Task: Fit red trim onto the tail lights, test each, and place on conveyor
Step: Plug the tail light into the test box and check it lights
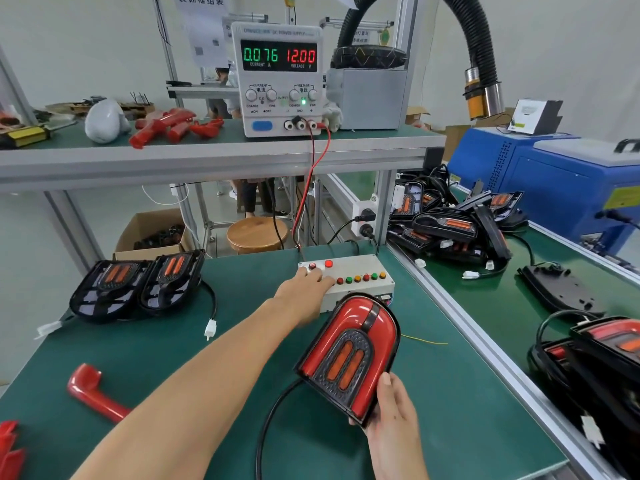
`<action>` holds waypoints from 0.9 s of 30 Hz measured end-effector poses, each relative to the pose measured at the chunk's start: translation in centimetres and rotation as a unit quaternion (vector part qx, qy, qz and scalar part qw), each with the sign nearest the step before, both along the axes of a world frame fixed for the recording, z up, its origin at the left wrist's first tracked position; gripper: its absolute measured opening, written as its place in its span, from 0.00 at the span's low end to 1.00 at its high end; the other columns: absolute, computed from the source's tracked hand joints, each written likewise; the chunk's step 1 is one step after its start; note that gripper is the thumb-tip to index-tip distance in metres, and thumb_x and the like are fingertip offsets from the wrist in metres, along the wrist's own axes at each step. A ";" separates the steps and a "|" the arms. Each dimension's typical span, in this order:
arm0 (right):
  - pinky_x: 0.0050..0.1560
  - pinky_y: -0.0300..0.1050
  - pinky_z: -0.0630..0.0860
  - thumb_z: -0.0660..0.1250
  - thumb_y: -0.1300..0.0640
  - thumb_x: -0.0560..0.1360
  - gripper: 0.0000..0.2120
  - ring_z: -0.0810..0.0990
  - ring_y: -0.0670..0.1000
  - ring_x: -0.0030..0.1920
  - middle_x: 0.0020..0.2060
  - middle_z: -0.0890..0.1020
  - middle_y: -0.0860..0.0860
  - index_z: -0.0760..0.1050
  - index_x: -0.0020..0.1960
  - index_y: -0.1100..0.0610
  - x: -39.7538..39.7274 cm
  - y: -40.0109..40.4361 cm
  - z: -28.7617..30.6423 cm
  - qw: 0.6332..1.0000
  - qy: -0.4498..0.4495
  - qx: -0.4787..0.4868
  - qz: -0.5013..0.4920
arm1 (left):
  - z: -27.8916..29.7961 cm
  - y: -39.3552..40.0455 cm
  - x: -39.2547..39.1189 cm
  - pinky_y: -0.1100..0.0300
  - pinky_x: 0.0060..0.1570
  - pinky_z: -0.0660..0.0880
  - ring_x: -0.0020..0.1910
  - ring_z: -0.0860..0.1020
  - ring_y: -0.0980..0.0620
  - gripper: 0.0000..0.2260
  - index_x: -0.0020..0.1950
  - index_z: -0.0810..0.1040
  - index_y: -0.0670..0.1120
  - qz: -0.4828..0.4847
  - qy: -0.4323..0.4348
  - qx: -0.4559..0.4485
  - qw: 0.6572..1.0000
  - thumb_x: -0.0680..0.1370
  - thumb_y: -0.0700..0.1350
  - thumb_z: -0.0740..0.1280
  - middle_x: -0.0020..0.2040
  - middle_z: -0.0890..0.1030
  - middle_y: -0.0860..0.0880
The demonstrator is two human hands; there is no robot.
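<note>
My right hand grips the lower edge of a tail light with red trim fitted, holding it tilted up over the green bench mat; its black cable trails down to the left. My left hand reaches forward and rests with its fingers on the buttons of the white test box. Two black tail lights without trim lie side by side at the left. A loose red trim piece lies near the front left. The conveyor runs along the right.
A DC power supply on the upper shelf reads 0.076 A and 12.00 V, with red and black leads running down to the test box. More red trims lie on the shelf. Tail lights are piled on the conveyor. A blue machine stands at the right.
</note>
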State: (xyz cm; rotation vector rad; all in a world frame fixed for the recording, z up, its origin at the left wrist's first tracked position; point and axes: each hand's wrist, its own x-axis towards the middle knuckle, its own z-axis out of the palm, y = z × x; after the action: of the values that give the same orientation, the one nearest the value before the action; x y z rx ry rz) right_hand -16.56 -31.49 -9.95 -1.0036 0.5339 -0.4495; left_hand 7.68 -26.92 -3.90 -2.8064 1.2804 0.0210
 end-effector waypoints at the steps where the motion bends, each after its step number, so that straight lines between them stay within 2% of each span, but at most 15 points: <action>1: 0.31 0.45 0.78 0.57 0.53 0.84 0.15 0.83 0.52 0.37 0.45 0.85 0.61 0.75 0.58 0.64 0.0 0.1 0.1 1.000 0.001 -0.004 0.005 | 0.1 0.0 0.0 0.43 0.67 0.74 0.76 0.61 0.41 0.33 0.81 0.59 0.53 0.002 0.001 0.000 1.000 0.79 0.41 0.69 0.77 0.65 0.45; 5: 0.26 0.45 0.75 0.57 0.55 0.84 0.14 0.79 0.50 0.30 0.36 0.80 0.59 0.72 0.56 0.67 0.3 0.1 0.1 1.000 0.001 0.019 -0.025 | 0.3 0.0 0.0 0.42 0.68 0.73 0.76 0.61 0.41 0.30 0.81 0.60 0.53 -0.001 0.005 0.004 1.000 0.81 0.42 0.67 0.76 0.65 0.45; 11: 0.27 0.45 0.75 0.57 0.55 0.84 0.13 0.78 0.50 0.30 0.35 0.79 0.58 0.72 0.55 0.66 0.3 0.2 0.3 0.999 -0.003 0.024 -0.028 | 0.5 0.1 0.1 0.42 0.68 0.73 0.77 0.61 0.42 0.31 0.81 0.59 0.54 -0.005 0.009 0.007 1.000 0.81 0.41 0.67 0.77 0.64 0.45; 15: 0.28 0.45 0.76 0.57 0.54 0.84 0.13 0.80 0.50 0.32 0.37 0.81 0.59 0.72 0.54 0.65 0.3 0.2 0.3 0.999 -0.001 0.026 -0.023 | 0.6 0.0 0.2 0.43 0.66 0.74 0.75 0.63 0.42 0.30 0.80 0.62 0.53 -0.011 0.006 0.005 1.000 0.80 0.40 0.67 0.76 0.66 0.45; 19: 0.27 0.46 0.76 0.58 0.54 0.83 0.15 0.82 0.53 0.33 0.40 0.83 0.61 0.72 0.58 0.66 0.3 0.1 0.3 0.999 -0.007 0.042 -0.019 | 1.2 -0.7 0.5 0.48 0.61 0.76 0.69 0.70 0.44 0.24 0.75 0.69 0.51 -0.021 -0.005 -0.005 1.000 0.79 0.40 0.67 0.70 0.71 0.45; 23: 0.35 0.51 0.81 0.62 0.49 0.78 0.19 0.86 0.60 0.47 0.51 0.85 0.63 0.75 0.60 0.62 0.1 0.1 0.2 0.999 -0.009 0.041 -0.006 | 1.4 -2.2 0.4 0.48 0.61 0.75 0.66 0.74 0.44 0.19 0.69 0.71 0.46 -0.048 -0.003 -0.034 0.998 0.79 0.40 0.68 0.67 0.75 0.45; 27: 0.32 0.52 0.81 0.63 0.49 0.74 0.22 0.86 0.64 0.46 0.50 0.84 0.66 0.75 0.60 0.65 0.6 -0.1 -0.3 0.998 -0.006 0.055 -0.007 | 0.9 -3.8 0.8 0.44 0.66 0.72 0.70 0.69 0.42 0.31 0.80 0.60 0.50 -0.084 0.009 -0.016 0.996 0.79 0.37 0.68 0.72 0.70 0.43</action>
State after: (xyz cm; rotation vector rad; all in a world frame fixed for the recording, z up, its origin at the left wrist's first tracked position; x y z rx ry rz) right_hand -16.00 -31.56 -10.28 -0.8909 0.5500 -0.4338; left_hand 8.47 -30.72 -2.96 -2.7194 1.5297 0.0196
